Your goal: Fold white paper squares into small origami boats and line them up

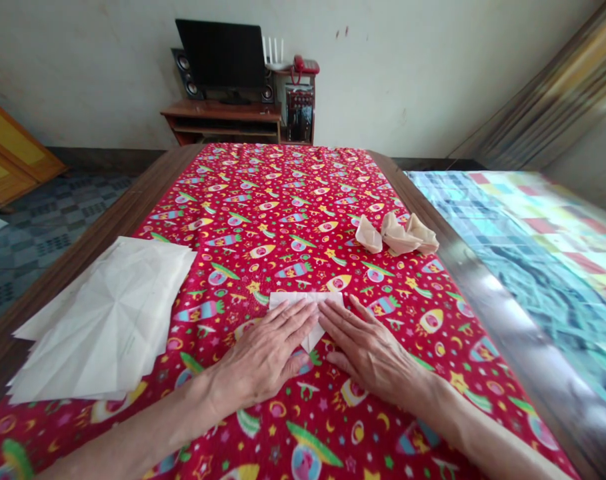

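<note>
A small folded sheet of white paper point(311, 339) lies flat on the red patterned cloth point(283, 193), its straight edge away from me and a point toward me. My left hand point(270, 347) rests flat on its left part, fingers stretched out. On its right part lies my right hand point(365, 343), also flat with fingers extended. The fingertips of both hands nearly meet at the paper's middle. Much of the paper is hidden under the fingers.
To the left is a stack of creased white paper sheets point(107, 320). Several folded paper shapes point(400, 235) stand at the right. Beyond the table are a monitor point(221, 57) on a desk point(223, 113), a red telephone point(305, 65) and, at right, a bed point(527, 247).
</note>
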### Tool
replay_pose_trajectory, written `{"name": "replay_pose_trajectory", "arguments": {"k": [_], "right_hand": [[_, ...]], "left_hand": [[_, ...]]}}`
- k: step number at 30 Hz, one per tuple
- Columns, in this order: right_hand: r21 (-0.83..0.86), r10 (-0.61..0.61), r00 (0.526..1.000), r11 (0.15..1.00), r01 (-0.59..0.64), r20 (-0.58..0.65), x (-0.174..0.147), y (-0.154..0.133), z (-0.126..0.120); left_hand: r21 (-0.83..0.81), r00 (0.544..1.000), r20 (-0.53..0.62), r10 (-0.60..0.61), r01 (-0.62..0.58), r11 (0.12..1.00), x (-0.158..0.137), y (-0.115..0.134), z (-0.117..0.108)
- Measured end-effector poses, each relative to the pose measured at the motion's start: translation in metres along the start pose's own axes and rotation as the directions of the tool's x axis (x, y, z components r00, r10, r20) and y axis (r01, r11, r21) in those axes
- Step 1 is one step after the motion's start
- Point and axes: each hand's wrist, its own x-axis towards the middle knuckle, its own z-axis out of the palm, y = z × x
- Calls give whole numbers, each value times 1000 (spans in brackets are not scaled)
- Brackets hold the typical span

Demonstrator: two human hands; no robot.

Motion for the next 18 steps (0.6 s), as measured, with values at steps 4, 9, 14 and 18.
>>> {"name": "replay_pose_trajectory", "arguments": {"k": [4,9,14,18], "right_hand": [[18,45,999,999,-45,-28,-8,3,1],[16,68,993,998,-67,-93,-14,7,-1],[36,131,980,991,-127,-148,-11,9,1],[95,163,967,985,-147,-197,6,13,1]], "left_hand": [[28,1000,-9,14,-14,1000,-6,-5,-1],[44,1000,-9,9,-8,999,-17,-10,-6],[101,998,-57,-38,44,994,-34,-14,-9],[25,984,-156,-82,87,996,-31,-24,-9]]}}
